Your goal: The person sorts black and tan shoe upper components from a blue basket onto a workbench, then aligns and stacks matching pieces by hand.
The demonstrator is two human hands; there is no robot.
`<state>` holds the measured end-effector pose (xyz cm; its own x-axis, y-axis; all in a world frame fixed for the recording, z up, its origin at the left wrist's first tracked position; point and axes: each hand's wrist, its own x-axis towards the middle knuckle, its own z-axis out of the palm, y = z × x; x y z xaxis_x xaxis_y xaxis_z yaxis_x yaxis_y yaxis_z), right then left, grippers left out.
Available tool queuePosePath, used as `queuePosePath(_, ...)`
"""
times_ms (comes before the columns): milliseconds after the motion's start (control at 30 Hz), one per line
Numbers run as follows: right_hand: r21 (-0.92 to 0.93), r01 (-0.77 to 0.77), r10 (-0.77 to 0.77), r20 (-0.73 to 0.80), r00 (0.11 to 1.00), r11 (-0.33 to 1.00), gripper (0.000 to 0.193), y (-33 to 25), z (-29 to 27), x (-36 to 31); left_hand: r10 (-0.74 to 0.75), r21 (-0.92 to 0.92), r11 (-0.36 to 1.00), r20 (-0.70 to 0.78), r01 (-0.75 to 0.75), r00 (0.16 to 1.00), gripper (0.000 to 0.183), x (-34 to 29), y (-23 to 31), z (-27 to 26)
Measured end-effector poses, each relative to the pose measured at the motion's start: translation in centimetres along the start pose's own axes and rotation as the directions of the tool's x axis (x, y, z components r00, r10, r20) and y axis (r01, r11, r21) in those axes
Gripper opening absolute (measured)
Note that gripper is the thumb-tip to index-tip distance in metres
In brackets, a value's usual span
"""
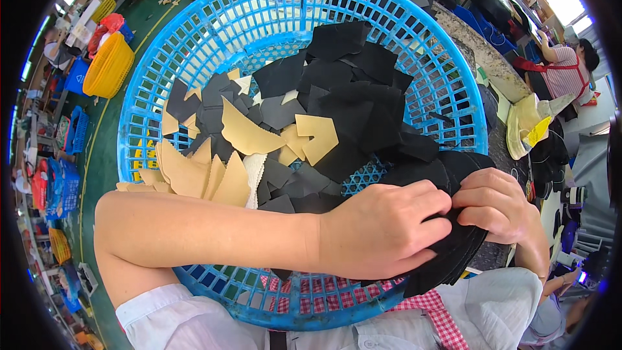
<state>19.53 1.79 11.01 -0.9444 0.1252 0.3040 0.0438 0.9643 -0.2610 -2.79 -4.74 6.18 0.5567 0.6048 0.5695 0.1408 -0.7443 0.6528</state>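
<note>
A big blue plastic basket (453, 87) fills the middle of the view, holding many cut pieces. My left forearm crosses over its near side, and my left hand (395, 227) has its fingers curled on a thick stack of black cut pieces (447, 253). From the right, my right hand (495, 204) grips the same stack, fingers bent over its upper edge. Both hands are close together at the basket's near right rim. Inside the basket lie loose black pieces (353, 100), dark grey pieces (285, 113) and tan pieces (249, 133). The fingertips are partly hidden by the stack.
A stone-like worktop (483, 58) runs along the basket's right side, with a pale yellow-green object (528, 123) on it. Yellow baskets (109, 65) stand on the green floor (139, 26) at the left. A person in a striped top (564, 71) sits at the far right.
</note>
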Motion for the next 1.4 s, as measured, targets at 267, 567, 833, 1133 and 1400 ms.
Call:
queuePosePath(267,-0.011,-0.020,0.021,0.033,0.999,1.000,0.025,0.0,0.0,0.3,0.037,0.052,0.998,0.003,-0.037,0.999,0.021,-0.3,0.2,0.4)
queuePosePath(567,0.015,-0.043,0.041,0.104,0.994,0.999,0.026,-0.4,-0.2,0.4,-0.101,-0.141,0.986,-0.051,0.093,0.994,0.036,-0.5,-0.7,0.0)
queuePosePath(833,0.001,-0.026,0.026,0.085,0.996,1.000,0.029,-0.2,0.0,0.3,-0.282,-0.197,0.938,0.053,0.287,0.958,0.019,0.3,-3.5,-3.0)
queuePosePath(1133,-0.001,0.027,-0.027,0.108,0.994,1.000,0.036,-0.4,0.4,0.4,-0.278,0.000,0.955,0.346,0.296,0.896,0.036,2.9,-10.0,-1.9)
queuePosePath(1400,-0.201,0.014,-0.016,-0.010,1.000,0.980,0.029,-2.5,-0.3,-1.4,-0.388,0.668,0.705,0.082,0.238,0.918,0.019,0.3,-16.4,-4.4)
